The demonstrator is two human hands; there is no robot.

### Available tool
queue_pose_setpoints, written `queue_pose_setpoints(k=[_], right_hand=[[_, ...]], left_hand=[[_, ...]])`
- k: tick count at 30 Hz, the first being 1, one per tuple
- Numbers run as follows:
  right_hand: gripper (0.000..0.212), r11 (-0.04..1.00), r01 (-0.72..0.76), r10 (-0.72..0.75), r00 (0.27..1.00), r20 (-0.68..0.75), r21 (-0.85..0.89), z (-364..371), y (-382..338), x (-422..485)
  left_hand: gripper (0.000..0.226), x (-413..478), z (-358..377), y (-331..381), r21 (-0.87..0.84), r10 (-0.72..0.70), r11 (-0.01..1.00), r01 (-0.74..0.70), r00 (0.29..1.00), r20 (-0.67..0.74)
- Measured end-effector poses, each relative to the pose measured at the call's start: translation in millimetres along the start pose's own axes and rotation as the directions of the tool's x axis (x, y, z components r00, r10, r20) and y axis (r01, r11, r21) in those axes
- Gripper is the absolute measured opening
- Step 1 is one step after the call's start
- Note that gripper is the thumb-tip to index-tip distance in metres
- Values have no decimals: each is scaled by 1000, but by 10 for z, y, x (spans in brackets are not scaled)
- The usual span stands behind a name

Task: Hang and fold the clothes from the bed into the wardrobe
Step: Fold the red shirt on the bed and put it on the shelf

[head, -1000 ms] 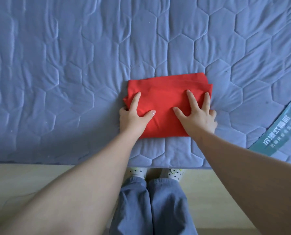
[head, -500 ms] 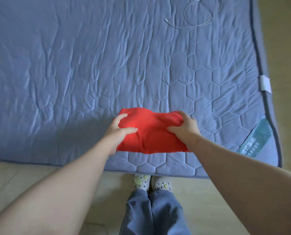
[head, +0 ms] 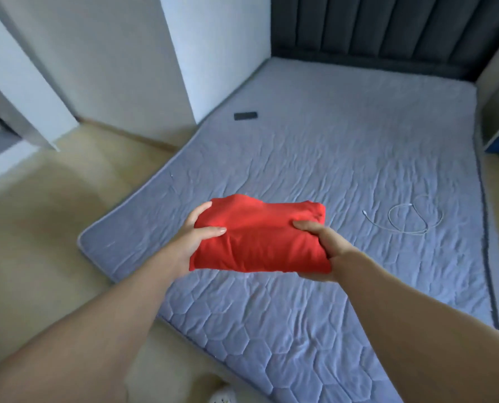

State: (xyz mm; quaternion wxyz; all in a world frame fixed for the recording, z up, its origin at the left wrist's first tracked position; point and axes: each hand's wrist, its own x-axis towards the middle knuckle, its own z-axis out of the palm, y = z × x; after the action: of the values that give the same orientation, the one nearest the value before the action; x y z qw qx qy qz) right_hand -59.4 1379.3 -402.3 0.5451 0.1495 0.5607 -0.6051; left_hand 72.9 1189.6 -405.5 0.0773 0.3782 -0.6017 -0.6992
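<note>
Both hands, left hand (head: 197, 238) and right hand (head: 322, 245), gripped the folded red cloth bundle (head: 258, 238) (fingers curled underneath) above the blue quilted mattress (head: 344, 158). Folding looked done; carrying it to the wardrobe should follow.

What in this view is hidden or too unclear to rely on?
Head view: the white panels at the left edge are blurred and cut off; no shelf or rail shows.
Head view: the dark flat object on the mattress is too small to identify.
Head view: the red folded garment hides most fingers of the left hand and right hand gripping it, and its own underside.
</note>
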Motion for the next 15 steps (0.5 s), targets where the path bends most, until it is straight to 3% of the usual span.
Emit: queue_pose_setpoints(k=[6,11,15], right_hand=[[18,993,113,-103,977,185,-45,1327,-548,-404],[24,986,151,-109,910,401,-74,2625,-671,-432],[46,981,174,-95,815,571,-84,3832,-640,-354]], left_hand=[[52,-351,-971,975,-153,95,981,-116,986,-137],[53,-534,-2072,1586,-175,95,975,-138,968,-231],[16,-722,-3083,1934,-209,97,963,-167,946,-309]])
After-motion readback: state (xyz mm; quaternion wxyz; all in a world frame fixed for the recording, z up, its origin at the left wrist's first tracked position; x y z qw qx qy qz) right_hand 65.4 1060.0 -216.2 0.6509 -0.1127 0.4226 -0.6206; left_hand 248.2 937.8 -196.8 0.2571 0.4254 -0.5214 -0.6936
